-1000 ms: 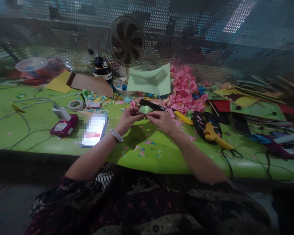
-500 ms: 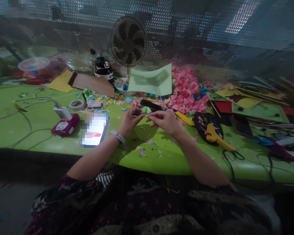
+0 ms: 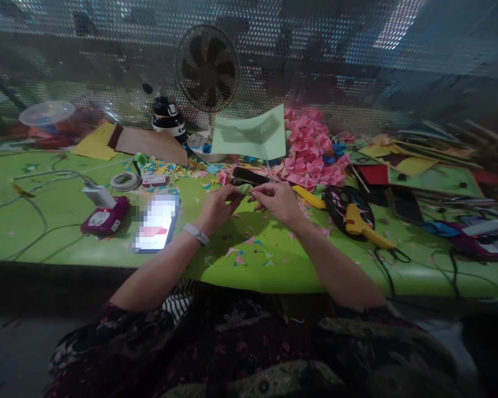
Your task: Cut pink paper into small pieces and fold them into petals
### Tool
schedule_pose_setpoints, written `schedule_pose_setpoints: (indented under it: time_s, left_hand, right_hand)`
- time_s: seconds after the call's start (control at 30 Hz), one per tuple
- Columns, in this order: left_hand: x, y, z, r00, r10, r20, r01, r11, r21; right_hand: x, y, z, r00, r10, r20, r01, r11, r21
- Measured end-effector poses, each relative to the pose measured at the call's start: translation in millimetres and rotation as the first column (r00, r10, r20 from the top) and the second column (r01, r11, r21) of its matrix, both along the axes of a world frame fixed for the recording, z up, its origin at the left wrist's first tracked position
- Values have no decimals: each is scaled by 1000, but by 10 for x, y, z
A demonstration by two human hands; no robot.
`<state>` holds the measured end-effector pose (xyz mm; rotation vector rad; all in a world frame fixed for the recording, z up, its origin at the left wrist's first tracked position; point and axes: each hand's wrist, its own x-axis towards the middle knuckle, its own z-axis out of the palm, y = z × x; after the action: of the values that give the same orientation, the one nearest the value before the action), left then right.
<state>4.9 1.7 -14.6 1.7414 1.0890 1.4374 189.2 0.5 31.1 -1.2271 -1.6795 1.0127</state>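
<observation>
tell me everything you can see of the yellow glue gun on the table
The yellow glue gun looks like plastic, with a short, thick body and a longer handle slanting away to the lower right. It lies on its side: the body is over a dark, patterned pad, and the handle reaches out above the green table. A black cord loops by the handle's end. Neither hand touches it. Its nozzle and any trigger are too blurred to make out.

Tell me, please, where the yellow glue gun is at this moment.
The glue gun is in the right half of the head view, overlapping the round black thing. It lies right of the right hand, its handle toward the table's near edge.
</observation>
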Motion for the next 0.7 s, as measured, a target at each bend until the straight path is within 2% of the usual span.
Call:
schedule_pose_setpoints:
  time_s: [0.17, 0.33, 0.47, 0.7]
  left_hand:
    - [-5, 11, -34, 1000, -16, 25, 17, 999, -28]
    - [-8, 8, -32, 999, -23, -22, 24, 999, 22]
    - [-20, 17, -45, 999, -5, -35, 5, 1000, 10]
    - [-51, 29, -50, 973, 36, -228, -6, 992, 130]
  right_hand:
    - [-5, 9, -3, 1000, -13, 11, 13, 1000, 0]
    - [-13, 8, 1, 1000, -19, 12, 19, 1000, 7]
    - [-11, 8, 3, 1000, -7, 27, 7, 1000, 5]
    - [-5, 17, 0, 999, -5, 43, 4, 1000, 26]
